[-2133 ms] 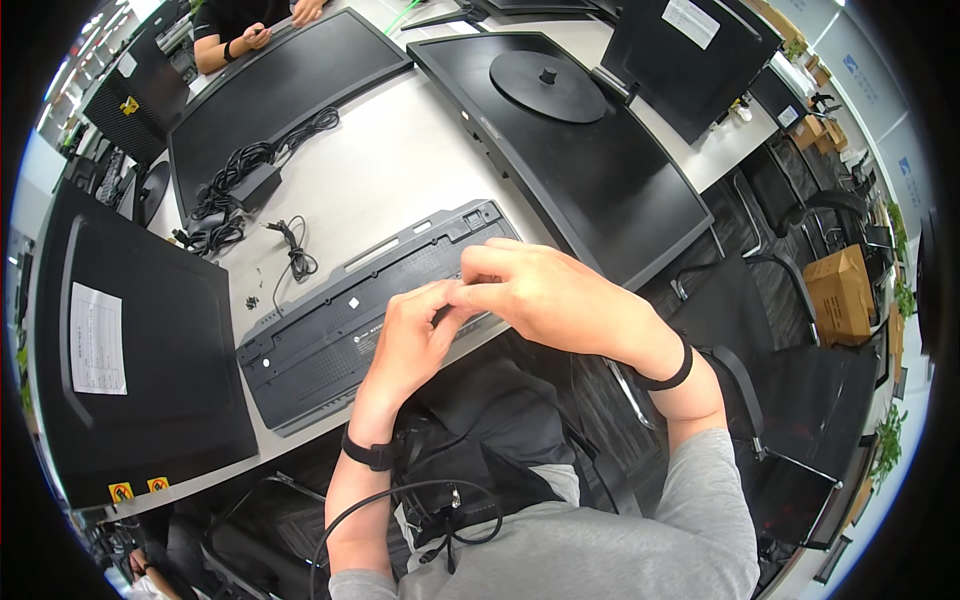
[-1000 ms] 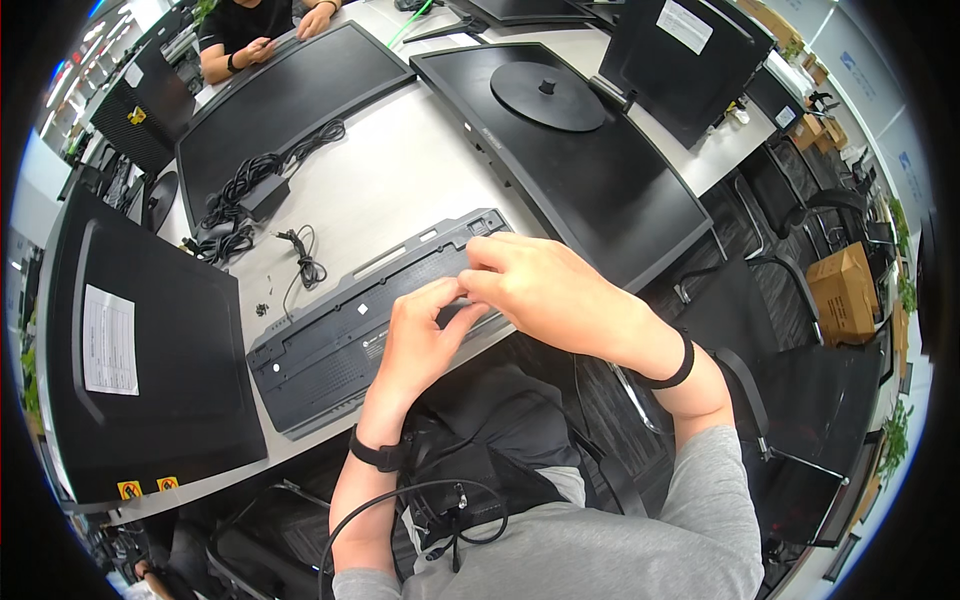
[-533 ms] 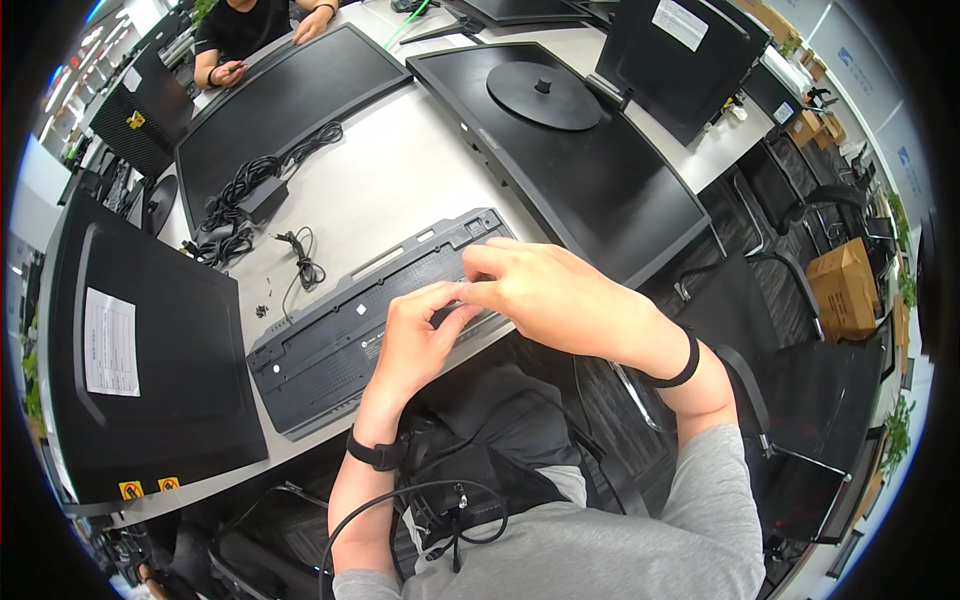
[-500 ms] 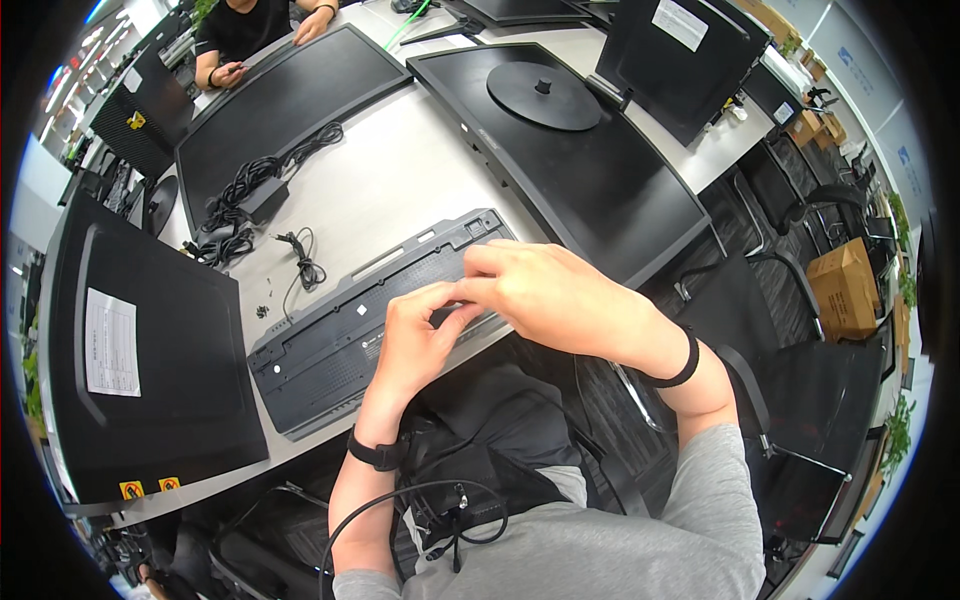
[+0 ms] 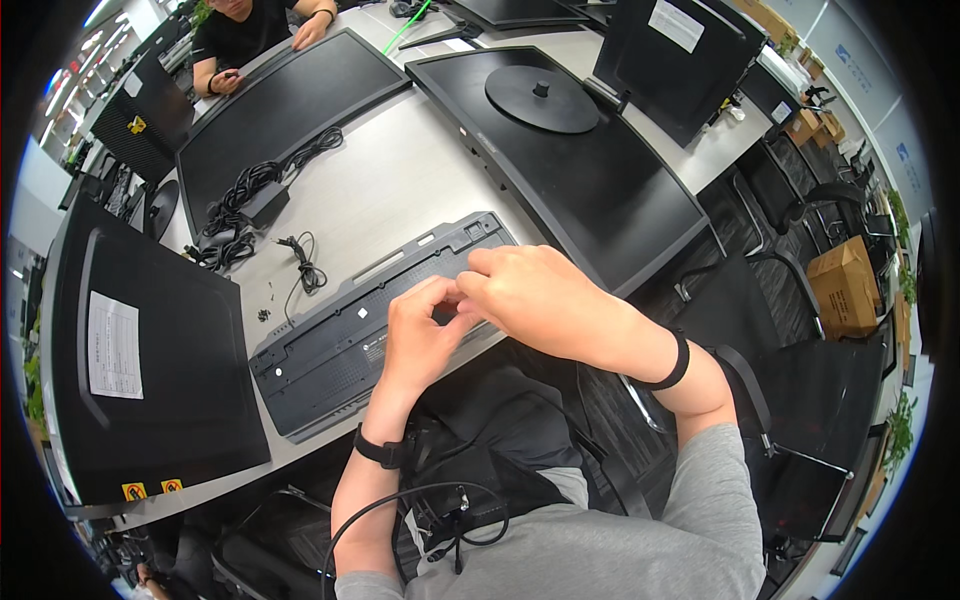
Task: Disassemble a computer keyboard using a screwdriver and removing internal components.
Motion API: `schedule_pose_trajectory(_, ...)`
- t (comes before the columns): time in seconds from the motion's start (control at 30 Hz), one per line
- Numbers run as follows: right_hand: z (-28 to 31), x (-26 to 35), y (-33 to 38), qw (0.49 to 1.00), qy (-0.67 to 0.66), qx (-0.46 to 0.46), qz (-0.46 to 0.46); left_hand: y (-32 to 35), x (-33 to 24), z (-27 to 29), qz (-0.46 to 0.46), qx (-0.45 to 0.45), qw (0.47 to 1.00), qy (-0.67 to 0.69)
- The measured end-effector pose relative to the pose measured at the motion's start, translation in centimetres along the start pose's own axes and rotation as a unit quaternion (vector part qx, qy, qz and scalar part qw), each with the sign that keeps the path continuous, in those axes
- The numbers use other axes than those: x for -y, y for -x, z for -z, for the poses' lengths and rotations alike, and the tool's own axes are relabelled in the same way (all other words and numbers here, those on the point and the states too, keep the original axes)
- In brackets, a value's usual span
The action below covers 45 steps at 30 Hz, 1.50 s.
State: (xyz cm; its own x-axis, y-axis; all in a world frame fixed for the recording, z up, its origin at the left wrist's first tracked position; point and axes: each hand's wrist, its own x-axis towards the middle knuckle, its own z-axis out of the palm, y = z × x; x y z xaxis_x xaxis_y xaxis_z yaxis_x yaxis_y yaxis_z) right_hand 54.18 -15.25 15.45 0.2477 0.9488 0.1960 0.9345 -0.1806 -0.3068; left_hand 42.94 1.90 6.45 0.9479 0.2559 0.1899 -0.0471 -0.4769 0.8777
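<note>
A black keyboard (image 5: 325,335) lies underside up along the near edge of the table, with small white stickers on its back. My left hand (image 5: 415,330) and my right hand (image 5: 525,295) meet above the right half of the keyboard, fingertips pressed together. Whatever they pinch is hidden by the fingers or too small to make out. The keyboard's thin black cable (image 5: 308,275) lies loosely coiled just beyond it. A few tiny dark pieces (image 5: 264,315) rest on the table near the keyboard's left end.
A dark computer case (image 5: 170,350) stands at the left. A large monitor (image 5: 600,180) lies flat at the right with a round stand base (image 5: 541,98) on it. Bundled black cables and a power adapter (image 5: 265,203) lie by another monitor (image 5: 300,105), where a person's hands rest.
Both hands stay together over the keyboard; the right hand has shifted slightly down and left. The view has moved a little.
</note>
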Motion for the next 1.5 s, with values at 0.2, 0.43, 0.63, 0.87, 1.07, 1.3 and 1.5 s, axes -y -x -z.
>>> schedule_pose_trajectory(0.2, 0.2, -0.6, 0.4, 0.996, 0.024, -0.042, 0.072, 0.7, 0.6, -0.2, -0.034, 0.028, 0.998, -0.054)
schedule_pose_trajectory(0.43, 0.8, -0.4, 1.2, 0.995, 0.017, -0.025, 0.097, 0.7, 1.3, -0.9, -0.055, 0.014, 0.993, -0.108)
schedule_pose_trajectory(0.63, 2.2, -0.6, 3.2, 0.997, -0.002, -0.076, 0.03, 1.4, 1.6, -1.9, -0.072, -0.042, 0.985, -0.151)
schedule_pose_trajectory(0.87, 2.7, -0.5, 6.5, 0.971, -0.093, -0.212, -0.055, 1.6, 1.5, -3.5, -0.105, -0.056, 0.957, -0.264)
schedule_pose_trajectory(1.07, 2.0, -0.4, 9.3, 0.945, -0.134, -0.28, -0.109, 1.7, 0.2, -0.3, -0.095, -0.096, 0.965, -0.223)
schedule_pose_trajectory(1.3, -0.5, -0.3, 11.2, 0.929, -0.187, -0.291, -0.133, 3.1, 4.3, 15.1, 0.092, -0.237, 0.922, -0.293)
schedule_pose_trajectory(1.5, -3.0, 0.2, 11.4, 0.92, -0.256, -0.274, -0.112, 4.9, 8.4, 19.4, 0.154, -0.246, 0.869, -0.4)
